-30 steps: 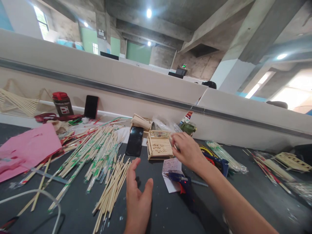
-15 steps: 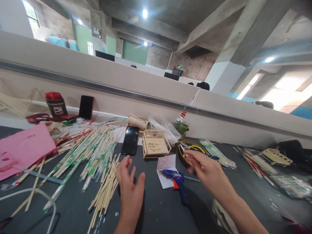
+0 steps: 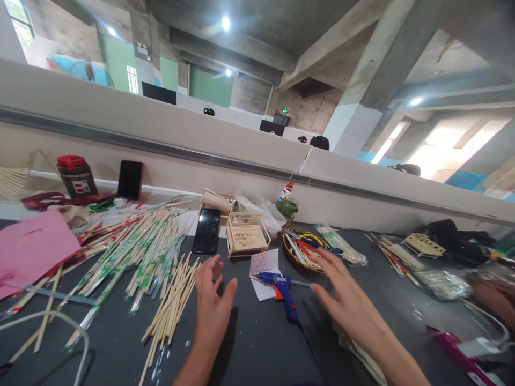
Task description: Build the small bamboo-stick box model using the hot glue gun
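Observation:
My left hand [image 3: 215, 303] hovers with its fingers apart, just right of a pile of bare wooden chopsticks [image 3: 171, 305]. Nothing is in it. My right hand [image 3: 341, 292] is open too, fingers stretched out, in front of a round wicker basket [image 3: 286, 250] that holds short sticks, pliers and a white-handled tool [image 3: 295, 249]. Between my hands a blue glue gun [image 3: 286, 295] with an orange trigger lies on a folded paper [image 3: 263, 261], a glue stick in its back end. Behind it stands a small box-like model built from sticks [image 3: 247, 236].
Wrapped chopsticks [image 3: 116, 257] spread over the left, beside pink paper [image 3: 38, 249]. A black phone [image 3: 206, 231] lies behind. Along the partition stand a red-capped bottle [image 3: 76, 177] and another phone [image 3: 130, 179]. At right are a packet of sticks [image 3: 340, 245] and a purple power strip [image 3: 462, 356].
My right hand has let go of the white-handled tool, which now lies in the basket, and its fingers have opened. The view has turned slightly right. My left hand stays open.

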Tool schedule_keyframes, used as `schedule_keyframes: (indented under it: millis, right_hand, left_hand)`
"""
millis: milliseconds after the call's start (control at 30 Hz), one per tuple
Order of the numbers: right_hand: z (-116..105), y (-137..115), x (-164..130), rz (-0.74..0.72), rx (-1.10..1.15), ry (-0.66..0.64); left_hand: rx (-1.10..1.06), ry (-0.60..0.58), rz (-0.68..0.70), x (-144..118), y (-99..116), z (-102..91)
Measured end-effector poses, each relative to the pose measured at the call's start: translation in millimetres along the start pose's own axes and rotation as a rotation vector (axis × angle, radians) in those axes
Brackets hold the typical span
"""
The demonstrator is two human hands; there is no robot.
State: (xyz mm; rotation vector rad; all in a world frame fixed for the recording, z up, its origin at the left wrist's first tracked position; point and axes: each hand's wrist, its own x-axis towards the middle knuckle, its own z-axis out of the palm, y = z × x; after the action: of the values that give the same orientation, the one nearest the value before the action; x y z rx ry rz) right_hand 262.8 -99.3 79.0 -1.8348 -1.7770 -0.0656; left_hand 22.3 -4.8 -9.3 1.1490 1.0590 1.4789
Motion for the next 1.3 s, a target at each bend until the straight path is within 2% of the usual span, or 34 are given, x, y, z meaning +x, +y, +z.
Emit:
schedule_keyframes:
  millis: [167, 233, 267, 300, 333, 367, 433, 533, 633, 733, 800, 867, 967, 1100, 1200, 1300]
  right_hand:
    - [31.8, -56.6, -26.7, -0.235, 0.193, -0.522]
    - [39.2, -77.7, -29.5, -0.283, 0.274, -0.603]
    - [40.1, -84.3, -28.8, -0.286, 0.303, -0.609]
    - [39.2, -87.8, -26.9, -0.279, 0.325, -0.582]
    - [36.7, -88.6, -23.8, -0.265, 0.339, -0.531]
    - [33.0, -86.9, -20.0, -0.241, 0.342, -0.46]
    - [24.3, -79.1, -11.3, -0.163, 0.322, -0.29]
    - [14.9, -63.6, 1.3, 0.036, 0.26, -0.117]
    - [15.9, -48.8, 11.7, 0.161, 0.19, 0.043]
    - [24.0, -37.0, 22.3, 0.187, 0.176, 0.167]
    - [29.2, -34.0, 29.6, 0.197, 0.254, 0.172]
    - [32.4, -37.4, 35.7, 0.207, 0.42, 0.124]
    - [35.8, -50.9, 40.4, 0.255, 0.839, -0.009]
    - [45.2, -63.5, 39.9, 0.469, 1.382, -0.093]
    - [53.8, -63.9, 38.9, 0.58, 1.564, -0.107]
    - [59.1, -64.3, 38.1, 0.612, 1.666, -0.125]
  left_hand:
    - [-0.032, -0.41, -0.063, -15.9, 18.5, 7.9]
    - [-0.054, -0.591, -0.099, -22.1, 22.1, 11.6]
    - [-0.068, -0.665, -0.147, -23.5, 22.1, 12.9]
    - [-0.09, -0.69, -0.228, -23.5, 21.1, 13.4]
    - [-0.112, -0.67, -0.282, -22.0, 19.2, 13.2]
    - [-0.124, -0.606, -0.274, -19.3, 16.8, 12.2]
    - [-0.072, -0.435, -0.206, -12.0, 11.4, 8.2]
    - [-0.011, -0.2, -0.208, -2.2, 4.4, 0.7]
    - [-0.083, -0.062, -0.241, 2.6, 1.0, -4.3]
    - [-0.198, 0.063, -0.26, 5.6, 2.2, -6.8]
    - [-0.241, 0.107, -0.255, 6.9, 5.1, -8.3]
    - [-0.264, 0.088, -0.254, 7.2, 8.9, -10.0]
    - [-0.32, -0.004, -0.278, 5.8, 14.3, -11.2]
    - [-0.366, -0.06, -0.336, 5.3, 16.8, -9.1]
    - [-0.361, -0.015, -0.345, 6.7, 15.4, -7.6]
    - [-0.341, -0.04, -0.351, 7.7, 14.3, -7.8]
